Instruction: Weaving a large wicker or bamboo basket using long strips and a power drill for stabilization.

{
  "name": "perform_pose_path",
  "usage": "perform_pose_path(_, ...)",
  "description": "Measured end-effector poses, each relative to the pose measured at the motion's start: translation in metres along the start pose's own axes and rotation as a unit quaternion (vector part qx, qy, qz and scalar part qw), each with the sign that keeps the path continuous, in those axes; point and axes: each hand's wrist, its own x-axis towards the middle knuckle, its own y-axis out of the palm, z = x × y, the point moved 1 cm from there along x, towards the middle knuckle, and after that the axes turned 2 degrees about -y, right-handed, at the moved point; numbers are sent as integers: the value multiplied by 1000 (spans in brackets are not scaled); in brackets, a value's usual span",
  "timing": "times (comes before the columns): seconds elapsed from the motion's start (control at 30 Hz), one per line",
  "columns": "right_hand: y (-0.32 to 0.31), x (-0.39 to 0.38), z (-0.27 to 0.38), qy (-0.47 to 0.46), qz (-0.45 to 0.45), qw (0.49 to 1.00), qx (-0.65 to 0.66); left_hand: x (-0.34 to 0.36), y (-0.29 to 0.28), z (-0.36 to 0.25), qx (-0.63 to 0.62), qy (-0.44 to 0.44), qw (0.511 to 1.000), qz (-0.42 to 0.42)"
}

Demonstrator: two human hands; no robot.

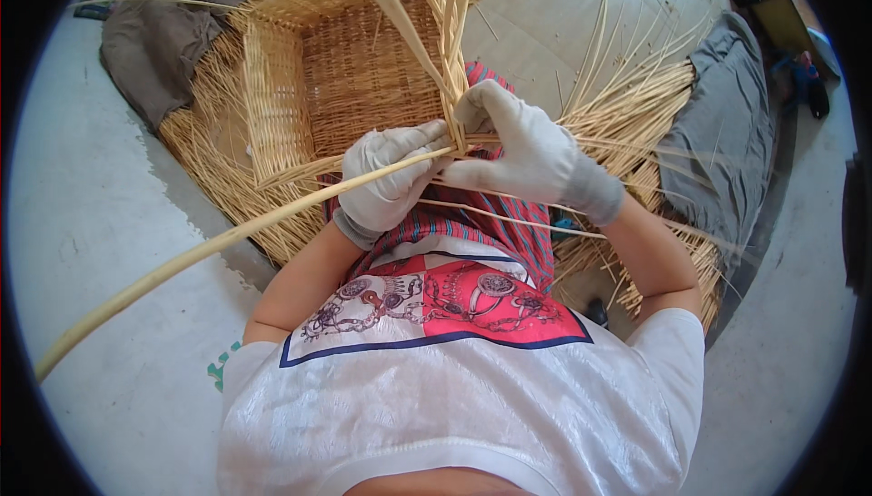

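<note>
A rectangular wicker basket (274,101) stands tilted toward me, with its woven inside showing. At its near right corner both my hands work in pale gloves with grey cuffs. My left hand (391,173) is closed at the near rim, its fingers together around wicker rods. Across it runs a long, thick wicker rod (182,264), from the lower left to the corner. My right hand (531,146) curls thumb and fingers about thin wicker rods (481,139) at the corner. Upright rods (454,42) rise there between the hands. The fingertips are partly hidden.
Bundles of loose wicker rods (627,114) lie to the right, partly under a grey cloth (722,124). More rods (195,151) lie at the left under a dark cloth (150,51). Red striped fabric (490,219) covers my lap. Long rod ends stick out around the basket.
</note>
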Motion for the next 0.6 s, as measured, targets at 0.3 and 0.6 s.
perform_pose_path(0.3,23,23,-21,190,-32,978,79,19,0,2,-25,35,999,-13)
perform_pose_path(0.6,4,22,-5,191,83,977,-32,58,35,65,-545,-300,761,185)
